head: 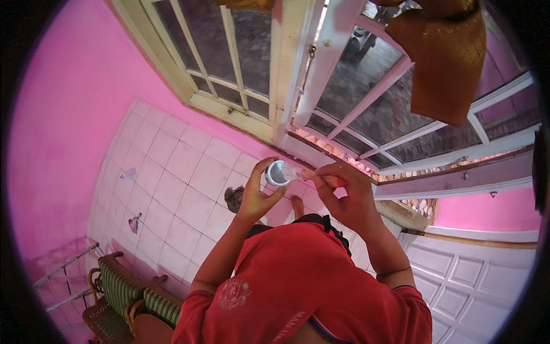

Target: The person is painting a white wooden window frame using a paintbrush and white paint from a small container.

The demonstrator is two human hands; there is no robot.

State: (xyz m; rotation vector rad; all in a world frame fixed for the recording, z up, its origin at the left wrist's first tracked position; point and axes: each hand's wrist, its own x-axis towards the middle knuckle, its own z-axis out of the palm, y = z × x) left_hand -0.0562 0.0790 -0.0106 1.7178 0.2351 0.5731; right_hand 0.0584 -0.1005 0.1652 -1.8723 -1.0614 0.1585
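My left hand (259, 195) grips a small round cup (269, 179) with a white rim, its opening facing up. Pale grey, paint-like liquid (276, 173) shows inside it. In my right hand (346, 195) is a paintbrush (333, 179) with an orange-red handle end. Its white-coated bristles (292, 173) lie at the cup's right rim; I cannot tell whether they touch it. Beyond both hands stands a window with white-painted frames (365, 99), its sash swung open.
A cream window frame (234, 105) adjoins it on the left. Brown cloth (447, 64) hangs at upper right. On the tiled floor (172, 172) lie a dark crumpled cloth (234, 198), a pink item (134, 223) and a clear plastic piece (128, 173). Green-striped chairs (120, 279) and a ladder (66, 275) stand lower left.
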